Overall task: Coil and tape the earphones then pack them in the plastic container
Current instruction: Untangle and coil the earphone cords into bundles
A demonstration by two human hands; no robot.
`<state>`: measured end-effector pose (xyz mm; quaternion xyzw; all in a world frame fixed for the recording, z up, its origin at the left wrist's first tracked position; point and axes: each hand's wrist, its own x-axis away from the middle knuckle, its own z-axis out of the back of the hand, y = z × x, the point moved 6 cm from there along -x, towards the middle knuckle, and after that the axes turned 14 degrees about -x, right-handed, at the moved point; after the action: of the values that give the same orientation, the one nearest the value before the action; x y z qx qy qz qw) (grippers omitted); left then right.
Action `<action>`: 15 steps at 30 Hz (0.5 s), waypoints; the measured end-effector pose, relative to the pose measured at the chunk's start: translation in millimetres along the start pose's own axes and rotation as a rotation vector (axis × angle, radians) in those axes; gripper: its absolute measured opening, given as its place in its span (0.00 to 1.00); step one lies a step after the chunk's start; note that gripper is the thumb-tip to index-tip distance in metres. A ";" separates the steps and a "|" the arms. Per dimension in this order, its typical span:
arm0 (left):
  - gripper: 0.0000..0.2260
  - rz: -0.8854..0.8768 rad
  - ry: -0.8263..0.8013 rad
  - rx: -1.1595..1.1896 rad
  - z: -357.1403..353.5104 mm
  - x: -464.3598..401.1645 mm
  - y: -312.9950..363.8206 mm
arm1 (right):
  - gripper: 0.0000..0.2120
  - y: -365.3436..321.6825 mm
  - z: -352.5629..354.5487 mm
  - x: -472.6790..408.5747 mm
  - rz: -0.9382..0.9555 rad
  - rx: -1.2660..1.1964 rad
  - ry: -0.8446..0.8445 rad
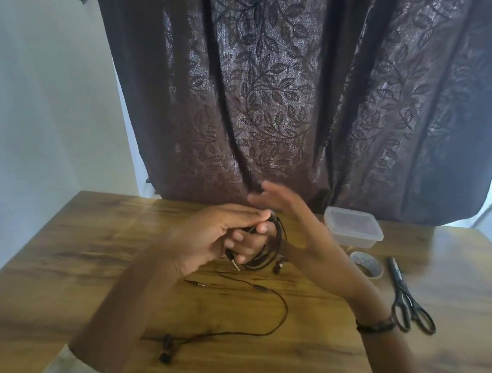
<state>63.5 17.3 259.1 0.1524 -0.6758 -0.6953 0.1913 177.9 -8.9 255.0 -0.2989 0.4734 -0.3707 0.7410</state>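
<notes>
We see both forearms reaching over the wooden table (pixel 325 360), meeting near its far middle. The left hand (pixel 217 235) has its fingers curled and pinches a coiled black earphone (pixel 264 250) cable, its metal jack (pixel 235 264) poking out below the fingers. The right hand (pixel 292 226) is motion-blurred, fingers straight and spread wide, palm turned left beside the coil, gripping nothing; a dark bracelet (pixel 376 324) sits on that wrist. Behind hangs a dark brown curtain (pixel 280 97) with a leaf-vine pattern, pale walls on either side. The table is glossy brown wood with visible grain. A second black earphone (pixel 254 311) lies loose and uncoiled on the table near us, thin cord curving, buds at the near end. At far right sits a clear rectangular plastic container (pixel 352 227), lid on. Just beside it a roll of tape (pixel 367 263), then black scissors (pixel 410 302), shut, handles toward us.
</notes>
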 end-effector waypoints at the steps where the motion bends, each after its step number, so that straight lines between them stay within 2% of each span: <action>1: 0.12 -0.001 -0.009 -0.001 0.1 0.8 1.0 | 0.23 1.4 -0.5 -3.4 -0.017 -0.057 -0.022; 3: 0.12 -0.006 -0.022 0.014 0.8 1.3 1.1 | 0.15 5.0 -1.9 -3.7 -0.048 -0.168 -0.017; 6: 0.13 -0.011 -0.007 0.077 1.2 0.0 -0.7 | 0.14 9.8 -10.9 1.9 -0.070 -0.361 0.036; 9: 0.13 -0.041 0.028 0.075 3.5 -1.1 0.3 | 0.12 21.0 -17.0 11.6 -0.136 -0.535 0.184; 13: 0.13 -0.059 0.105 0.009 12.0 1.7 1.3 | 0.08 24.8 -12.1 24.5 -0.155 -0.417 0.329; 15: 0.13 -0.068 0.164 -0.076 13.2 1.4 -0.3 | 0.11 21.6 -14.9 29.6 -0.160 -0.386 0.346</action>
<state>56.0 28.3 259.4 0.2243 -0.6255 -0.7116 0.2281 178.1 -23.1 218.1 -0.4034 0.6298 -0.3764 0.5467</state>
